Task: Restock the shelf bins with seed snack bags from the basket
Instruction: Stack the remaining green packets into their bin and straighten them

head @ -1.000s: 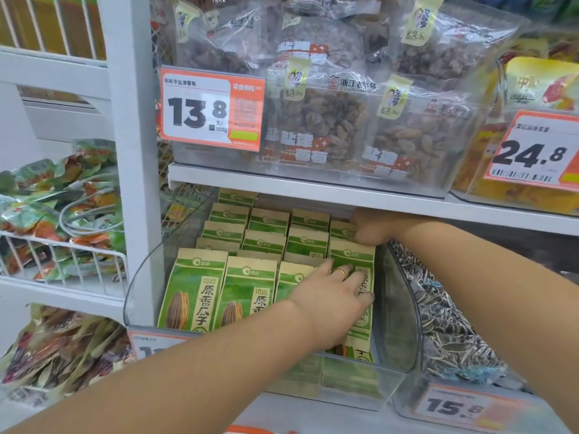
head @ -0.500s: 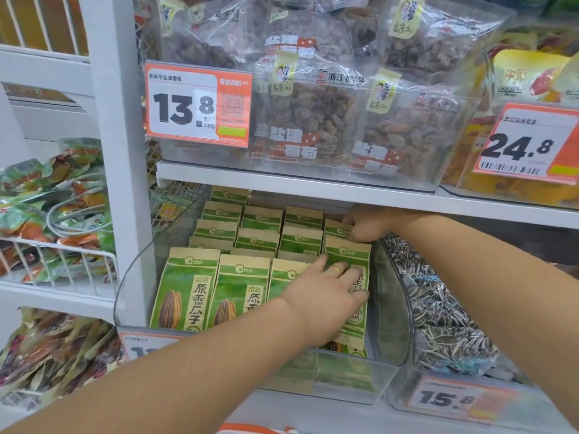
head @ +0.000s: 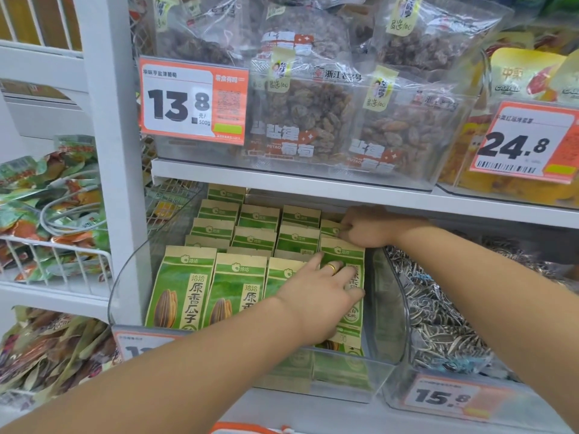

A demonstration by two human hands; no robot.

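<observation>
A clear plastic bin [head: 131, 277] on the lower shelf holds several rows of green and tan seed snack bags [head: 185, 289] standing upright. My left hand [head: 319, 296] lies flat with spread fingers against the front bag of the right-hand row [head: 352, 255]. My right hand [head: 363, 228] reaches under the upper shelf to the back of that row, its fingers closed on the top of a bag [head: 330, 228] there. An orange edge of the basket [head: 247, 429] shows at the bottom of the view.
To the right stands a second clear bin [head: 404, 399] of black-and-white striped seed bags. The white shelf board [head: 313, 186] above carries bins of dried-fruit bags with price tags. A white upright post [head: 109, 151] and wire baskets [head: 56, 261] of snacks are on the left.
The camera has shifted slightly, so the shelf sits a little differently in view. Both hands stay on the right-hand row of bags with little visible movement.
</observation>
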